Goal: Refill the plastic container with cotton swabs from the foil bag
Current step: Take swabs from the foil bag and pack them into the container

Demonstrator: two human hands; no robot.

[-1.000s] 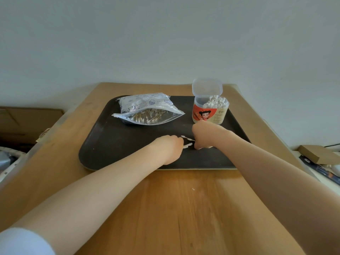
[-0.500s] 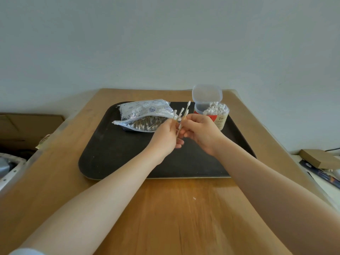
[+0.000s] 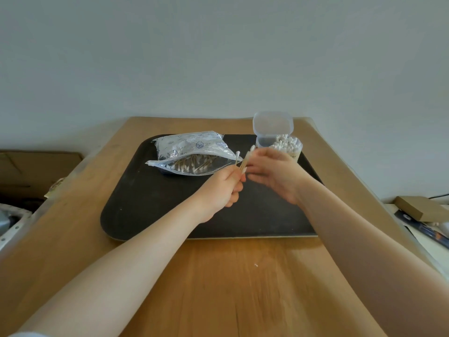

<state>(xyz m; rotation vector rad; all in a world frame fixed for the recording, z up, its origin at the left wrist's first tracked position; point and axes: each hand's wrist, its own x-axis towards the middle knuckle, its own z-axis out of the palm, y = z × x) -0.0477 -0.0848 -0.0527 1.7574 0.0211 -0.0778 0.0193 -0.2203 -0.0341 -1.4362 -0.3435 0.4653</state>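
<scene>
Cotton swabs (image 3: 243,161), white-tipped, wooden-stemmed

From my left grip (image 3: 224,186), the foil bag (image 3: 192,153) lies just behind-left on the tray (image 3: 150,203), the plastic container (image 3: 279,139) behind-right

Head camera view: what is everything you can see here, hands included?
Table: one, wooden, under everything.
Tray: one, black, on the table.
Foil bag: one, silver, open, far left on the tray, swabs inside.
Plastic container: one, clear, lid up, far right on the tray, swabs upright inside.
Held swabs: a few, white-tipped, above the tray.
Cardboard box: one, brown, right edge.
Left hand: grips the held swabs.
Right hand: fingers at the same swabs.
</scene>
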